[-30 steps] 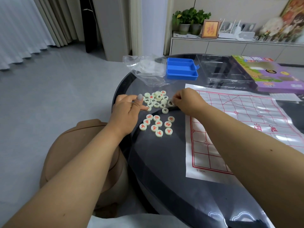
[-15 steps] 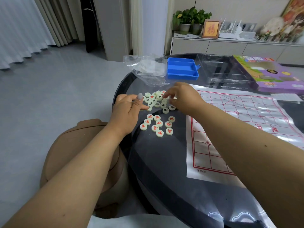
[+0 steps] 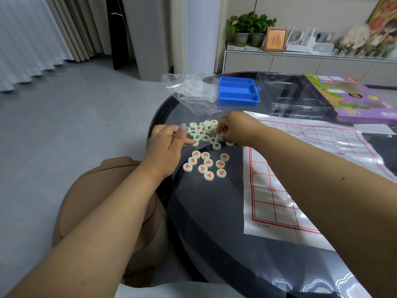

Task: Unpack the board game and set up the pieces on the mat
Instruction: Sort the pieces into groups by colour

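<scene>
Nearest me, the mat [image 3: 300, 183] lies flat on the dark round table [image 3: 206, 229], grid printed in red. Its long axis runs from my near edge away toward the purple game box [image 3: 343, 97]. No piece sits on it yet, so placement hasn't begun.

Left of the mat, the near cluster is the red-marked pieces [image 3: 205, 165], all face up, spread apart; looks like sorting by colour is partly done. Just beyond that, also left of the mat, the mixed pile [image 3: 204, 132] holds black and red together.

My left hand [image 3: 169, 147] rests at the pile's left edge, fingers loosely curled, one fingertip on a piece. My right hand [image 3: 232, 131] is over the pile's right side, fingertips pinching one piece [image 3: 219, 136].

Beyond the mat: blue tray [image 3: 237, 91], clear bag [image 3: 193, 91], clear insert [image 3: 296, 95], all out of the box. Unpacking reads as done; I'd judge sorting plus all placement remains.
</scene>
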